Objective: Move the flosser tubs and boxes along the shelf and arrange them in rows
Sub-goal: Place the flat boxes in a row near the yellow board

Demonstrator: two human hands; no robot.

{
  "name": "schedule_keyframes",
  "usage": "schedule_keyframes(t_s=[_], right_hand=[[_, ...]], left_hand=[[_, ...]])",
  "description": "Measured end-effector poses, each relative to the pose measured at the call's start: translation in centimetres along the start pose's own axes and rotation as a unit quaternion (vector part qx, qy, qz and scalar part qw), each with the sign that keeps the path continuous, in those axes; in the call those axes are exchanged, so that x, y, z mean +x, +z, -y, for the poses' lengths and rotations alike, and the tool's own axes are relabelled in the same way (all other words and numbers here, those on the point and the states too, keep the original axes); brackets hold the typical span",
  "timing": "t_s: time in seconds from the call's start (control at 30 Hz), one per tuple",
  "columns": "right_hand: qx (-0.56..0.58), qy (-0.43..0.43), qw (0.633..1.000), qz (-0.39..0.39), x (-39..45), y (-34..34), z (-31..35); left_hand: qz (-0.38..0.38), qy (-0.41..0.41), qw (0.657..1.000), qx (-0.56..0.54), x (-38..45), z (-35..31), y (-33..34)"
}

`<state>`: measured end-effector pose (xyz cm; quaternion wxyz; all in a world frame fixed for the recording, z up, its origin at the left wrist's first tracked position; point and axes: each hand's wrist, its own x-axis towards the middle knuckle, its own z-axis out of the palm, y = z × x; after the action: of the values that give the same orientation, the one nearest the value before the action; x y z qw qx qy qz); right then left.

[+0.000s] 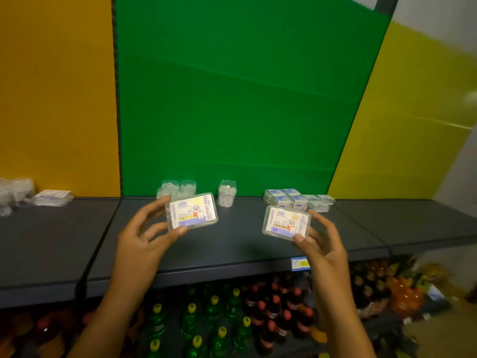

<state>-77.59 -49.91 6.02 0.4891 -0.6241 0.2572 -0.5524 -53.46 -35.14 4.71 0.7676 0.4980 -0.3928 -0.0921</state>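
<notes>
My left hand (147, 233) pinches a clear flosser box (192, 211) with a white and purple label, held above the dark shelf (232, 244). My right hand (322, 244) grips a second matching flosser box (286, 223) above the shelf's right half. Behind them, against the green back panel, stand clear flosser tubs: two together (178, 188) and one apart (227, 193). A group of several small flosser boxes (296, 200) lies at the back right.
More packets (53, 197) and clear tubs (14, 192) sit at the far left of the shelf by the orange panel. A blue and yellow price tag (300, 263) hangs on the shelf's front edge. Green and red bottles (232, 316) fill the shelf below.
</notes>
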Motion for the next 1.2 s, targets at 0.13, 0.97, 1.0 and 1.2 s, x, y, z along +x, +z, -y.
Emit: schedule_keyframes(t_s=[0.13, 0.97, 1.0, 1.2], right_hand=[[-0.01, -0.008, 1.0, -0.023, 0.9, -3.2, 0.3], [-0.129, -0.067, 0.984, -0.099, 23.7, -18.5, -5.2], [-0.127, -0.065, 0.985, -0.1, 24.3, -19.1, -5.7], [-0.086, -0.066, 0.985, -0.137, 28.5, -22.5, -8.1]], left_hand=[[0.015, 0.007, 1.0, 0.006, 0.5, 0.3, 3.6], [0.11, 0.031, 0.992, -0.053, 15.7, 14.1, 29.5], [0.115, 0.033, 0.992, -0.048, 16.0, 14.7, 30.4], [0.137, 0.025, 0.99, 0.011, 17.7, 17.1, 34.5]])
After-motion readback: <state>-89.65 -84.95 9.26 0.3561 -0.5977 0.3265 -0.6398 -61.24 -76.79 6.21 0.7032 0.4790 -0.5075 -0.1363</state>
